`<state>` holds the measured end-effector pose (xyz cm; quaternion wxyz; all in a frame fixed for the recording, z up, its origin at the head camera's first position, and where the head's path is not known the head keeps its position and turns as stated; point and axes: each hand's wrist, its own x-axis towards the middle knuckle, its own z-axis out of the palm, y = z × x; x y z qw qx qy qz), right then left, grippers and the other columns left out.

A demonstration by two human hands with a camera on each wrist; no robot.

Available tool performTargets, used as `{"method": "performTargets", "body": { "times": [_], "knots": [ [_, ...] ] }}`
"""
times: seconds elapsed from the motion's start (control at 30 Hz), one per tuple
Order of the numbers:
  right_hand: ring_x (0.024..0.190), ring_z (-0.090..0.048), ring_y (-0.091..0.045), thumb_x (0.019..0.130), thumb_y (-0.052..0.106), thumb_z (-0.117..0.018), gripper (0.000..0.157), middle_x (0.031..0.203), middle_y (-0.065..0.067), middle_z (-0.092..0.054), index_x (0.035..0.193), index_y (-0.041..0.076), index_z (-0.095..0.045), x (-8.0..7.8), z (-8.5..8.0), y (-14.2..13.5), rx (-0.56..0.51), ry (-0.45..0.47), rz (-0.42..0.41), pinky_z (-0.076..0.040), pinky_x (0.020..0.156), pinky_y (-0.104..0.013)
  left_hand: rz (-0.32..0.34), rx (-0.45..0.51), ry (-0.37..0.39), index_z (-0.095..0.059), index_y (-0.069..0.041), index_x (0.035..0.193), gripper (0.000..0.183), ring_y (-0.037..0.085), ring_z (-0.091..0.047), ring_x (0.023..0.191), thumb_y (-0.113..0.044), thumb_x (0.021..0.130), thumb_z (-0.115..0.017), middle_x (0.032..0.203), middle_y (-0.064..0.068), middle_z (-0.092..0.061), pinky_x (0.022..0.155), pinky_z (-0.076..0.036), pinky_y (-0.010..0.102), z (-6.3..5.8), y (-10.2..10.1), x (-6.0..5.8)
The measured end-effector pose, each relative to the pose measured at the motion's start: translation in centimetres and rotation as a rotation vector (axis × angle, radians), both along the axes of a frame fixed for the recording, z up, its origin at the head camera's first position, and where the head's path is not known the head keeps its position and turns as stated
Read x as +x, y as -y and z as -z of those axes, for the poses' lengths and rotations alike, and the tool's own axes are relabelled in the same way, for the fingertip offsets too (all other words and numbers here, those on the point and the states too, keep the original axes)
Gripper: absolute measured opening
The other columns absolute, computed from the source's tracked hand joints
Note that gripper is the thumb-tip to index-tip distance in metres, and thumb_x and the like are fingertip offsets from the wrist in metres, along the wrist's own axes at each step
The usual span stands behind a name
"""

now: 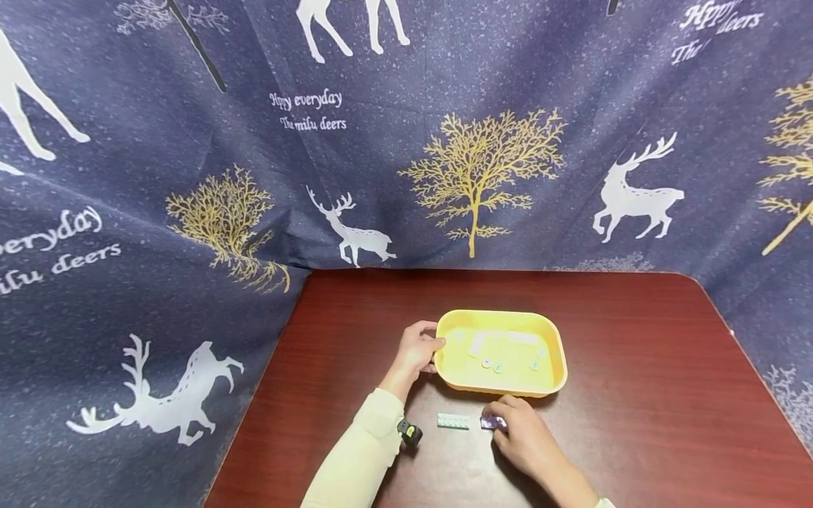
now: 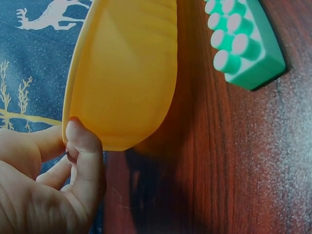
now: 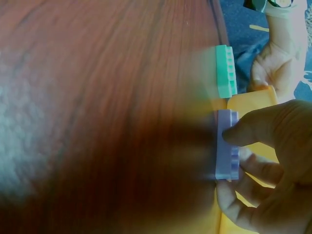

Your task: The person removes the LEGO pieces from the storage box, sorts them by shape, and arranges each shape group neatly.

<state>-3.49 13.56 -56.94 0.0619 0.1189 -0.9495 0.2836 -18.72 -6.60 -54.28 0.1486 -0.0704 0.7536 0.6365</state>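
Note:
A yellow plastic basin (image 1: 449, 374) stands on the table, and my left hand (image 1: 416, 350) pinches its left rim between thumb and fingers. In the left wrist view the thumb (image 2: 80, 139) lies over the rim's edge. My right hand (image 1: 522, 432) is at a purple toy building brick (image 3: 225, 146) in front of the basin, its thumb on the brick's studded side and its fingertips at the end. Left of that brick lies a long green building brick (image 1: 453, 421), studs up, touched by neither hand.
Inside the basin are several small round pieces (image 1: 498, 367) and pale flat pieces. The reddish-brown wooden table (image 1: 641, 367) ends at the back against a blue cloth (image 1: 381, 141) printed with deer and trees. A black watch-like device (image 1: 409, 432) is on the left wrist.

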Motion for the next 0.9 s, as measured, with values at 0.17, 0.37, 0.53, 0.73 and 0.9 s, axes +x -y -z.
{"method": "performTargets", "body": {
  "times": [0.17,0.37,0.53,0.73,0.9],
  "knots": [
    [0.090,-0.060,-0.011,0.068,-0.001,-0.081,0.033,0.090,0.010,-0.064,0.090,0.022,-0.073,0.07,0.10,0.02,0.001,-0.015,-0.003,-0.058,0.084,-0.037,0.004,-0.007,0.001,-0.062,-0.004,0.133,0.043,0.017,-0.059,0.053,-0.004,0.091,-0.071,0.093,0.023,-0.069,0.037,-0.051,0.022,0.08,0.03,0.04],
    [0.089,-0.060,-0.011,0.068,-0.002,-0.081,0.033,0.089,0.010,-0.063,0.090,0.021,-0.073,0.10,0.06,0.07,-0.014,-0.002,0.011,-0.057,0.082,-0.036,0.004,-0.006,0.000,-0.062,-0.004,0.133,0.043,0.017,-0.059,0.052,-0.004,0.091,-0.072,0.093,0.023,-0.069,0.037,-0.051,0.022,0.26,0.07,-0.09],
    [0.095,-0.063,-0.016,0.069,-0.001,-0.082,0.036,0.094,0.008,-0.066,0.098,0.019,-0.074,0.25,-0.01,0.08,-0.018,-0.002,0.025,-0.058,0.086,-0.040,-0.001,-0.008,0.011,-0.063,-0.006,0.131,0.042,0.017,-0.060,0.053,-0.004,0.091,-0.072,0.090,0.018,-0.069,0.038,-0.051,0.023,0.49,0.12,-0.13],
    [0.102,-0.064,-0.020,0.071,0.002,-0.082,0.039,0.101,0.007,-0.067,0.105,0.020,-0.073,0.50,0.14,-0.08,-0.012,-0.013,0.029,-0.058,0.091,-0.044,0.008,-0.008,0.022,-0.062,-0.006,0.131,0.042,0.018,-0.061,0.055,-0.005,0.091,-0.072,0.090,0.019,-0.069,0.038,-0.052,0.024,0.45,0.14,-0.16],
    [0.092,-0.062,-0.016,0.068,-0.001,-0.083,0.034,0.092,0.008,-0.066,0.093,0.020,-0.072,0.37,0.27,-0.26,0.010,-0.069,0.002,-0.058,0.086,-0.040,0.011,-0.006,0.018,-0.062,-0.006,0.132,0.042,0.020,-0.063,0.057,-0.006,0.091,-0.072,0.095,0.022,-0.070,0.038,-0.052,0.023,0.17,0.10,-0.26]
  ]
}}
